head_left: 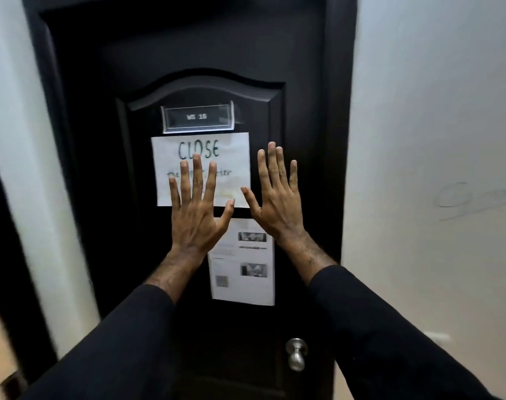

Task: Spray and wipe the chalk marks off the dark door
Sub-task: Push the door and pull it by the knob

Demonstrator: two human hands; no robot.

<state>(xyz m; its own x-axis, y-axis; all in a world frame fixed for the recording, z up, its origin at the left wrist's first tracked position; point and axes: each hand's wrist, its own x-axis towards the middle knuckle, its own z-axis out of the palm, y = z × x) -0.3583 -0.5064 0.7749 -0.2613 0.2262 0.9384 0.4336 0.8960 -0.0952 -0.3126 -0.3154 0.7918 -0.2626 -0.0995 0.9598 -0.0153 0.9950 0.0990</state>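
Door [81, 168]: dark, glossy, raised arched panel, fills centre of view; no chalk marks discernible.
Step judged: pre-start, no spray bottle or cloth in view. Fetch both; keep spray off CLOSE sign [231, 174].
Left hand [195, 215]: overlapping sign, fingers spread, grasping nothing.
Right hand [277, 200]: just right of sign, fingers spread, grasping nothing.
Knob [296, 353]: well below sign.

Dim soft indoor light, dark door [188, 47] swallowing detail, wide-angle bending at edges, left edge motion-blurred
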